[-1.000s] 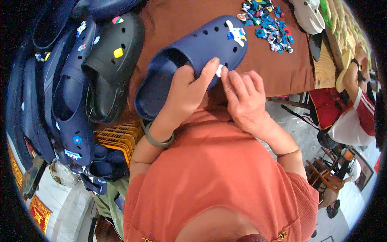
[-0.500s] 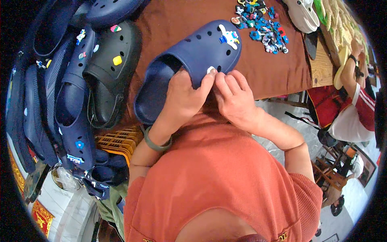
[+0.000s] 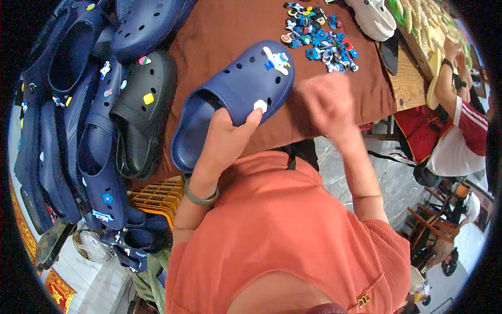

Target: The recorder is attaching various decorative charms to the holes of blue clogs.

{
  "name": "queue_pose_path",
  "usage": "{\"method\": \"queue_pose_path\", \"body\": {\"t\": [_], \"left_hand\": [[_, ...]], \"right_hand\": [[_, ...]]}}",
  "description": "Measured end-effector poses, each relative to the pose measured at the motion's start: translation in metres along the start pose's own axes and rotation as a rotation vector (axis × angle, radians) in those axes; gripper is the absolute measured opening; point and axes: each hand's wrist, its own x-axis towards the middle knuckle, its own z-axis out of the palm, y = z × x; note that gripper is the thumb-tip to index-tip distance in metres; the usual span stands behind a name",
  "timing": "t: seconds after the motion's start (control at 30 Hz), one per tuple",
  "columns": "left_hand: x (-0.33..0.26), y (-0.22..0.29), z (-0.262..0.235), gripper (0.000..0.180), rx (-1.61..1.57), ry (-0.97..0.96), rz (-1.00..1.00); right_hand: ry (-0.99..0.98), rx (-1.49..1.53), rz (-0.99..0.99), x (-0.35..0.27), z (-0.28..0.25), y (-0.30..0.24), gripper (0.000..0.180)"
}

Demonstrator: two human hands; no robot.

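Note:
My left hand point(image 3: 226, 133) grips a navy blue clog point(image 3: 236, 88) by the opening's edge, its fingers inside and its thumb outside. Beside the thumb tip, a small white shoe charm point(image 3: 260, 105) sits on the clog's upper. Closer to the toe is a white and blue figure-shaped charm point(image 3: 276, 61), among several bare holes. To the right of the clog and apart from it, my right hand point(image 3: 330, 102) is smeared by motion, so its fingers cannot be made out. Beyond it lies a heap of mixed small charms point(image 3: 325, 46) on the brown cloth point(image 3: 230, 26).
On the left, a black clog point(image 3: 146, 112) and several navy clogs point(image 3: 99, 141) crowd together. An orange plastic crate point(image 3: 154, 198) stands below them. At the far right are a white clog point(image 3: 372, 20), a dark phone-like slab point(image 3: 388, 55) and another person's arm point(image 3: 447, 89).
My right hand has left the clog and swung right and up toward the charm heap. The white charm now shows fully beside my left thumb. The clog has shifted slightly left and down in view.

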Motion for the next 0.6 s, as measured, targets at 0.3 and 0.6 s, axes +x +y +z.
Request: {"method": "queue_pose_path", "body": {"t": [0.3, 0.6], "left_hand": [[-0.002, 0.001, -0.001, 0.027, -0.096, 0.007, -0.026], [0.001, -0.011, 0.000, 0.028, -0.078, 0.014, 0.112]], "right_hand": [[-0.028, -0.490, 0.292, 0.018, -0.028, 0.148, 0.018], [-0.218, -0.598, 0.194, 0.024, -0.035, 0.159, 0.018]]}}
